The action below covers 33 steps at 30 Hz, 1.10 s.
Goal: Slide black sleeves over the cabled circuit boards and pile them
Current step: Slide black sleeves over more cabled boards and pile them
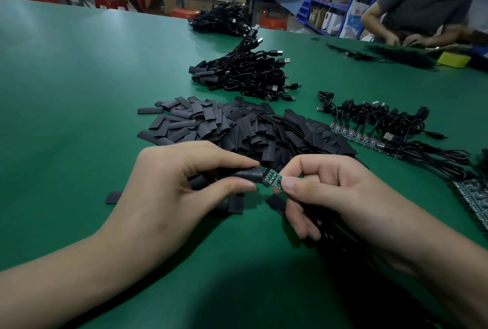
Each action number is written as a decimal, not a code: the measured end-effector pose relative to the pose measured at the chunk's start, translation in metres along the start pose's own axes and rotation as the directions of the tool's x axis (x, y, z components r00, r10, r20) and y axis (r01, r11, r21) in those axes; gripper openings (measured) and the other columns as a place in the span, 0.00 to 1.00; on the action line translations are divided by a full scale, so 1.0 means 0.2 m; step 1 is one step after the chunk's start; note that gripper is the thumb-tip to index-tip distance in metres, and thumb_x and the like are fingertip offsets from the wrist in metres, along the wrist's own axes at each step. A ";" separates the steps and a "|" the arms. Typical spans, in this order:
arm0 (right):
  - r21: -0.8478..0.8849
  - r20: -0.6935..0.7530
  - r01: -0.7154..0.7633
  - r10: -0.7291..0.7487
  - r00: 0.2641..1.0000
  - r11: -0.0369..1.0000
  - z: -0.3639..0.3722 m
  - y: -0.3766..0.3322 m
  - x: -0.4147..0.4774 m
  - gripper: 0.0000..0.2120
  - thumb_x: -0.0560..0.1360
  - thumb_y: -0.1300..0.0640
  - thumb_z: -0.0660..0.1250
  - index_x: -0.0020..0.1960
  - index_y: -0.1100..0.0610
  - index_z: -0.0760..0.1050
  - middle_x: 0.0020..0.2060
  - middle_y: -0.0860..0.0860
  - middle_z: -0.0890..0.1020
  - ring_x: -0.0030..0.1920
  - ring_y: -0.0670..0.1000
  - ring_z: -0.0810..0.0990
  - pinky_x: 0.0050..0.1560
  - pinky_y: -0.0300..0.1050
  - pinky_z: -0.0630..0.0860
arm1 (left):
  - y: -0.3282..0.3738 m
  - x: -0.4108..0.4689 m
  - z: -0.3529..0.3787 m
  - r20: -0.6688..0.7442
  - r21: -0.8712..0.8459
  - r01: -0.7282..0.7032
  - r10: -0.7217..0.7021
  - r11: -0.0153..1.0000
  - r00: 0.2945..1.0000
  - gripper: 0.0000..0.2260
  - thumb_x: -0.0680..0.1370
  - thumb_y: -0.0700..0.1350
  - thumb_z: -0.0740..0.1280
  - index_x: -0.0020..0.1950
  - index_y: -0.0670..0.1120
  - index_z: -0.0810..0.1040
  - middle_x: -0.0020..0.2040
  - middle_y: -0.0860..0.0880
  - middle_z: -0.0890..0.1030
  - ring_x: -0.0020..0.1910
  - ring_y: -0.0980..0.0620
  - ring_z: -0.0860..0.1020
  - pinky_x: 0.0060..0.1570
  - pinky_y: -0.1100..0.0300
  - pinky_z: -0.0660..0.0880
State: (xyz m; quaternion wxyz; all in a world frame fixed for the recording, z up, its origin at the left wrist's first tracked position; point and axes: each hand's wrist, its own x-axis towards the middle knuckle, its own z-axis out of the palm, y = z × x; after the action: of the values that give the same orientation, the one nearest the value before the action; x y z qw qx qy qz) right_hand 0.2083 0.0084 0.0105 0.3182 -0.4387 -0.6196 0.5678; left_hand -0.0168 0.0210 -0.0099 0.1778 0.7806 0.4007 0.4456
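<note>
now in hand: one black sleeve (pixel 249 172) and one circuit board (pixel 273 179), held together above the green table (pixel 79 91), just in front of the heap of loose sleeves (pixel 237 128).
left hand: the left hand (pixel 184 183) pinches the sleeve between thumb and forefinger, with the other fingers curled beneath.
right hand: the right hand (pixel 330 191) pinches the board's other end between thumb and forefinger; its lower fingers curl round the black cable (pixel 343 244), which trails off to the lower right.
sleeve against board: the sleeve's mouth meets one end of the board, but most of the green board shows bare, so the slide looks barely begun.
done so far: a finished pile (pixel 245 75) of coiled cables with black-covered ends lies beyond the loose sleeves. a farther black heap (pixel 219 21) sits near the table's far edge, too small to tell whether it is sleeved.
left to do: a bundle of bare boards (pixel 369 128) on their cables lies to the right in a row, and more boards (pixel 472 202) show at the right edge. the loose-sleeve heap is large.
judgement: probably mid-batch. this piece needs the sleeve pushed fully over the board, then a place on the finished pile, and many bare boards wait after it.
elsewhere: another person (pixel 422 12) works at the table's far right corner.
</note>
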 end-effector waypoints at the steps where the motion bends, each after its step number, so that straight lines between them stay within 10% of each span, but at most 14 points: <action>1: -0.007 0.008 -0.004 0.004 1.000 1.000 0.00 0.00 0.00 0.07 0.77 0.53 0.67 0.43 0.55 0.79 0.29 0.58 0.82 0.26 0.49 0.73 0.30 0.37 0.71 | 0.00 0.00 0.00 0.002 0.008 -0.005 0.005 1.000 1.000 0.10 0.70 0.49 0.76 0.50 0.52 0.88 0.43 0.60 0.85 0.44 0.62 0.82 0.47 0.72 0.73; 33: -0.163 0.072 -0.036 0.049 0.996 0.986 -0.04 0.00 0.01 0.08 0.82 0.56 0.66 0.48 0.61 0.76 0.30 0.55 0.83 0.27 0.50 0.74 0.33 0.39 0.72 | -0.01 -0.01 0.00 0.198 0.100 -0.090 0.069 0.991 0.978 0.12 0.75 0.55 0.71 0.54 0.53 0.87 0.44 0.61 0.84 0.44 0.68 0.80 0.48 0.75 0.71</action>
State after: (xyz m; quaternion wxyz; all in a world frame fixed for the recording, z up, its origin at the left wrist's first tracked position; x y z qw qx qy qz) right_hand 0.2145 0.0133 0.0119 0.2456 -0.4542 -0.6657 0.5388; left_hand -0.0178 0.0197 -0.0120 0.1552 0.8442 0.3735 0.3518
